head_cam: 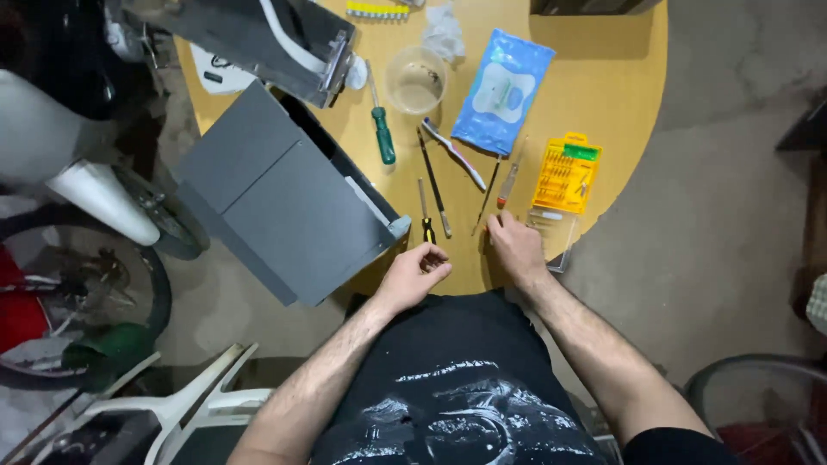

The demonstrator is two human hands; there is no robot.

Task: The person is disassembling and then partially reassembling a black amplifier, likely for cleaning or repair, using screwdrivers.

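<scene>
yellow-wood round worktop [620,77] carries the small tools; the left hand [419,269] curls its fingertips together beside the black-and-yellow-handled thin tool [425,215], not clearly gripping it; the right hand [515,245] rests knuckles-down near a slim dark probe [486,198], whether closed i cannot tell; both tools look light, stiff and slippery, best pinched at the handle; a blue soft wipes packet [501,90] lies at the far side, a yellow flat bit-set case [566,174] by the right edge.

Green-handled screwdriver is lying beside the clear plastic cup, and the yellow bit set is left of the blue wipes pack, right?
Not quite. The head view shows the yellow bit set to the right of the blue wipes pack. The green-handled screwdriver does lie beside the clear plastic cup.
</scene>
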